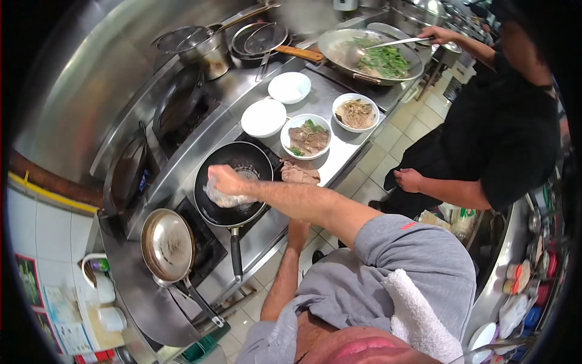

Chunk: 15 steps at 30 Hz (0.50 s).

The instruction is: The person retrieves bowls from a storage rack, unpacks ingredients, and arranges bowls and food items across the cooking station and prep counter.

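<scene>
My right hand (223,180) is closed in a fist over a black frying pan (206,164). A crumpled, whitish, partly see-through bundle (218,197) pokes out under the fist; whether it is plastic or wet paper I cannot make out. Pale shiny specks show on the pan's bottom, and its handle points toward me. My left arm comes up beneath my right forearm, which covers the left hand's fingers. Just past that forearm lies a folded pinkish-brown cloth (300,172); whether my left hand touches it is hidden.
A bowl of meat and greens (309,138), a bowl of brown strips (356,113) and two white bowls (290,88) stand on the counter. A steel pan (168,244) is at left. On the right, a co-worker holds a ladle (397,42) in a wok of greens (383,62).
</scene>
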Available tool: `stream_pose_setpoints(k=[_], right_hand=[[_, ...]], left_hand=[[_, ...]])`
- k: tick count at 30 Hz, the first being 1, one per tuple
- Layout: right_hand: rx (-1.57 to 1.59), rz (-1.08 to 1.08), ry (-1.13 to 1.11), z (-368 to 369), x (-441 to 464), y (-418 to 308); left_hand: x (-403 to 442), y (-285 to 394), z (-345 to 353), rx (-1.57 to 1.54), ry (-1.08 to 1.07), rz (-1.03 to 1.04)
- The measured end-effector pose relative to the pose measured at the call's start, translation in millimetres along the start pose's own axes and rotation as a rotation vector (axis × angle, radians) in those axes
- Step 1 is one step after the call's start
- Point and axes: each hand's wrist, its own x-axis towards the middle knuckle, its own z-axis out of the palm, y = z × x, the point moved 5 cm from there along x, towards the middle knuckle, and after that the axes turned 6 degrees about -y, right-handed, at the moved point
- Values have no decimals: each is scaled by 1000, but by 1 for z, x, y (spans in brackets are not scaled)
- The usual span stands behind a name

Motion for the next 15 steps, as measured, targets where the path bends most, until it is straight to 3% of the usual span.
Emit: stream_pose_setpoints(k=[2,3,5,13,15], right_hand=[[-95,-59,-77,15,-3,-2],[-107,-56,-62,15,-5,-3],[-251,-25,-277,22,-16,-9],[-147,9,53,-57,-111,-43],[-138,122,90,-84,-155,-50]], left_hand=[[-22,-1,-6,-31,-68,-27],[-28,-11,-15,-60,-13,-143],[-40,-30,-27,-85,23,-266],[-67,-80,-38,-65,32,-409],[-84,-127,-47,71,-114,-459]])
